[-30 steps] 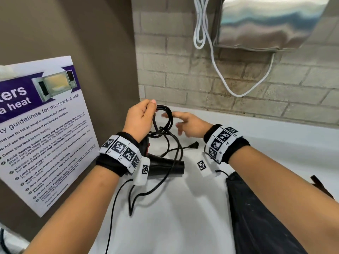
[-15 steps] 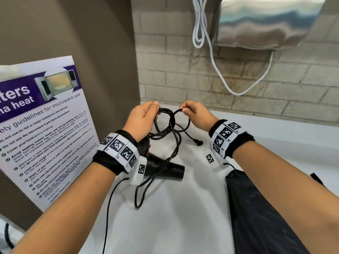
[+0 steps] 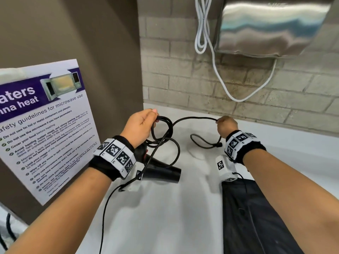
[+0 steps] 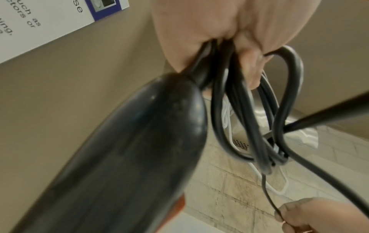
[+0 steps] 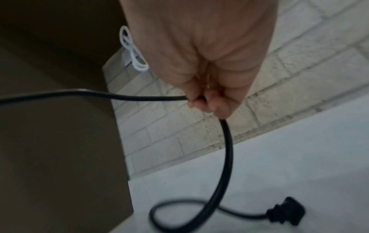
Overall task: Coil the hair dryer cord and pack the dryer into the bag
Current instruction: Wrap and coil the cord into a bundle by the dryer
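Note:
My left hand (image 3: pixel 141 125) grips several loops of the black cord (image 3: pixel 165 132), and the black hair dryer (image 3: pixel 161 171) hangs below that wrist over the white counter. In the left wrist view the dryer's handle (image 4: pixel 123 157) fills the foreground and the coil (image 4: pixel 259 119) hangs from my left hand (image 4: pixel 229 28). My right hand (image 3: pixel 226 126) pinches the free length of cord out to the right. From that right hand (image 5: pixel 205 66) the cord (image 5: pixel 227 149) drops to the counter, where the plug (image 5: pixel 283 211) lies. A black bag (image 3: pixel 253 217) lies flat at the lower right.
A microwave safety poster (image 3: pixel 42 129) leans on the brown wall at left. On the brick wall hang a steel dispenser (image 3: pixel 271 26) and a white cable (image 3: pixel 205 33). A thin black wire (image 3: pixel 108 208) runs down from my left wrist camera.
My right hand took hold of the cord beside the coil, then drew it out to the right, so a length now spans between the hands. The plug end slid right on the counter.

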The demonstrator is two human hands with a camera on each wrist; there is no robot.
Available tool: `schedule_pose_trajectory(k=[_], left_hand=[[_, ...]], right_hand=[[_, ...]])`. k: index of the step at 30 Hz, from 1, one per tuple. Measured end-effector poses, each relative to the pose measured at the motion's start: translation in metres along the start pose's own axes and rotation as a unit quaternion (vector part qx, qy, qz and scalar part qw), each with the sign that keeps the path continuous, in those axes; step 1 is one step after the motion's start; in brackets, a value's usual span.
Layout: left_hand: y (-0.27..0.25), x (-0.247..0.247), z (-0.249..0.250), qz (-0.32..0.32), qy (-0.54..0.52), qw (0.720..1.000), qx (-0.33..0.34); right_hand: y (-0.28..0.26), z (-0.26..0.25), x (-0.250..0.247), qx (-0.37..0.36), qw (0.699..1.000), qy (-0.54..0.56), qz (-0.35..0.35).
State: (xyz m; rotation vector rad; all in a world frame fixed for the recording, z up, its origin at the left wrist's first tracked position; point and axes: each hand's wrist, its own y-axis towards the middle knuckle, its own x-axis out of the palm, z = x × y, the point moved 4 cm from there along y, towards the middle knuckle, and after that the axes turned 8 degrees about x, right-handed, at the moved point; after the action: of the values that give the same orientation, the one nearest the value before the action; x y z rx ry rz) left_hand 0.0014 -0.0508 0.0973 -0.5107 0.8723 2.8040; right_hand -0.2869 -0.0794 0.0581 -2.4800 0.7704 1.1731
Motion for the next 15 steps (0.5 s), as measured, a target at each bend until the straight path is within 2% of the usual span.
schedule_pose_trajectory(k=[3, 6, 8, 10, 11, 13, 15], left_hand=[[0.001, 0.000, 0.001, 0.011, 0.011, 1.000, 0.004], [0.007, -0.002, -0.002, 0.021, 0.011, 1.000, -0.002], [0.011, -0.001, -0.003, 0.023, -0.003, 1.000, -0.005], [0.014, 0.002, -0.003, 0.021, -0.010, 1.000, -0.007], [0.016, 0.003, -0.004, 0.023, -0.011, 1.000, -0.008], [0.020, 0.002, -0.006, 0.035, -0.012, 0.999, -0.003], [0.024, 0.000, -0.009, 0.051, -0.011, 0.999, 0.006]], right_hand=[[-0.011, -0.004, 0.014, -0.042, 0.998, -0.031, -0.035], [-0.037, -0.035, 0.027, -0.174, 0.984, 0.017, -0.035], [-0.067, -0.060, 0.038, -0.248, 0.960, 0.086, -0.100], [-0.096, -0.075, 0.049, -0.255, 0.936, 0.160, -0.182], [-0.105, -0.077, 0.052, -0.235, 0.930, 0.196, -0.203], [-0.113, -0.072, 0.058, -0.185, 0.922, 0.251, -0.228], [-0.119, -0.064, 0.061, -0.175, 0.923, 0.254, -0.230]])
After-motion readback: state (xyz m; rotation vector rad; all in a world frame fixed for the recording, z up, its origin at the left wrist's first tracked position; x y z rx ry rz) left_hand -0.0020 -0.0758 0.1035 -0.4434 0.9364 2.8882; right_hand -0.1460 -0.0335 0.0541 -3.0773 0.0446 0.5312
